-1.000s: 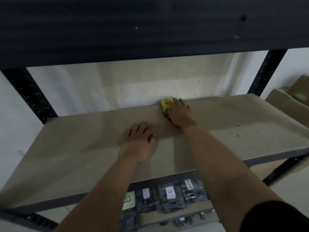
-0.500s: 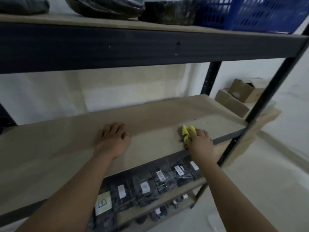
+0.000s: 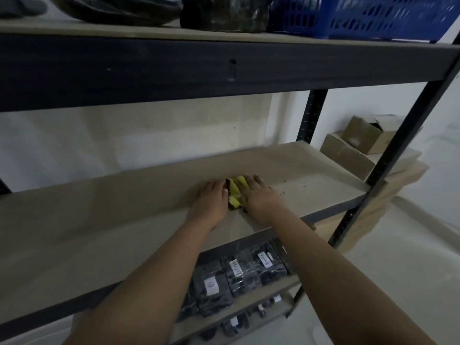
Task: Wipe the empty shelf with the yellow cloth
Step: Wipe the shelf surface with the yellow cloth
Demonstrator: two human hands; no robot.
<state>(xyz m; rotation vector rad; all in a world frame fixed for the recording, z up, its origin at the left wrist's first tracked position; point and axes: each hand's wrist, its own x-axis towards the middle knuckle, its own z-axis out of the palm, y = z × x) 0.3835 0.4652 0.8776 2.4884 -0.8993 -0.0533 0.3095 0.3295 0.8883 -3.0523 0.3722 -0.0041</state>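
The empty shelf (image 3: 99, 220) is a bare tan board in a dark metal rack, running across the middle of the head view. A crumpled yellow cloth (image 3: 235, 192) lies on it right of centre. My right hand (image 3: 261, 197) presses flat on the cloth's right side and covers part of it. My left hand (image 3: 211, 200) rests palm down on the board just left of the cloth, fingers touching its edge. A few dark crumbs (image 3: 283, 192) lie on the board to the right of my right hand.
The upper shelf carries dark bagged items (image 3: 117, 8) and a blue basket (image 3: 361, 16). Labelled black packets (image 3: 239, 275) fill the shelf below. Dark rack posts (image 3: 388, 155) stand at the right, with cardboard boxes (image 3: 358, 145) behind them on the floor.
My right hand slid the cloth from the shelf's front edge back toward the middle, up against my left hand. The view also shifted slightly.
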